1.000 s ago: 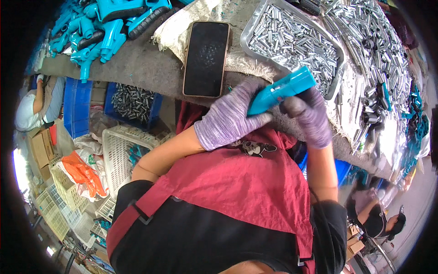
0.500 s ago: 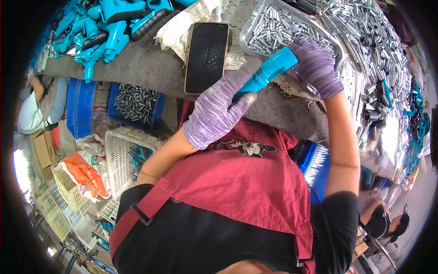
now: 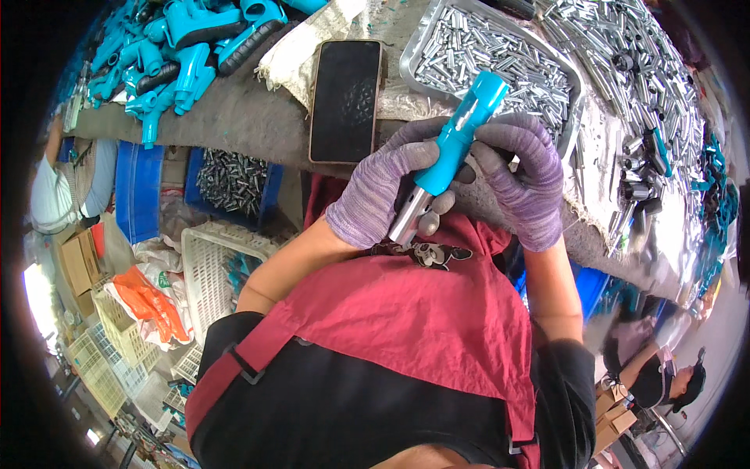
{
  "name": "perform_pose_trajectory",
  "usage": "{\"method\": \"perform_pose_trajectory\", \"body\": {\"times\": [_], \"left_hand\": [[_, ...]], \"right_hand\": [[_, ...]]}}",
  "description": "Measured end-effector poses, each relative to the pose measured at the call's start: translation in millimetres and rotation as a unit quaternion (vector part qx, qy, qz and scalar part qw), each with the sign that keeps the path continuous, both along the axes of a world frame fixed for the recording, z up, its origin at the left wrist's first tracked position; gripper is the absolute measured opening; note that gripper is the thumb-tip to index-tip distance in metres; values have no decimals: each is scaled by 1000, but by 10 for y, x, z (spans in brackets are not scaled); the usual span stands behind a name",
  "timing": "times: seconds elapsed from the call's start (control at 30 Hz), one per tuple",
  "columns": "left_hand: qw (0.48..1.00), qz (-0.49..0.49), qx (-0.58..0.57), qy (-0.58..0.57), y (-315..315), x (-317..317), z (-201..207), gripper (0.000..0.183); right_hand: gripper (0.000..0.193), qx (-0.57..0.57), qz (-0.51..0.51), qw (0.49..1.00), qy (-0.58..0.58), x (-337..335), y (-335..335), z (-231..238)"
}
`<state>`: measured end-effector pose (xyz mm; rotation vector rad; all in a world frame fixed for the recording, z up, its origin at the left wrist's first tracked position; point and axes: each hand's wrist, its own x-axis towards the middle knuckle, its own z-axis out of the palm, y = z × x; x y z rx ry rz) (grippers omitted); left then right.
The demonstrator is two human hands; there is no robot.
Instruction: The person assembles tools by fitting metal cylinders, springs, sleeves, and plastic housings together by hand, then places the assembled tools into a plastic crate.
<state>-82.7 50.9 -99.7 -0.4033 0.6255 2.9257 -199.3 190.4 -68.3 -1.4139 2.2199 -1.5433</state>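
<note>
A teal tubular tool housing with a shiny metal sleeve at its near end lies slanted between my hands, its wide end pointing away and to the right. My left hand, in a purple knitted glove with grey fingertips, is closed around it, thumb on top and fingertips showing beneath the sleeve. My right hand, gloved alike, has curled fingers touching the housing's right side. A small bright glint shows between those fingers, too small to name. Just beyond the housing stands a metal tray of small silver pins.
A dark phone lies on the cloth-covered bench left of the tray. Teal tool housings are piled at the far left, silver metal parts at the right. Below the bench are a blue bin of metal parts and a white crate.
My right hand has come back from the tray's edge toward my body. The housing has turned steeper, and its metal sleeve now shows at the near end.
</note>
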Motion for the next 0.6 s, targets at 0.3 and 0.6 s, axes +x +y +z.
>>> {"method": "perform_pose_trajectory", "body": {"times": [0.3,0.6], "left_hand": [[981,-1,-172,88,101,69,68,60],[995,1,-58,75,33,-18,38,58]], "right_hand": [[26,-8,-7,861,-509,22,92,166],[34,143,62,895,-418,-341,21,241]]}}
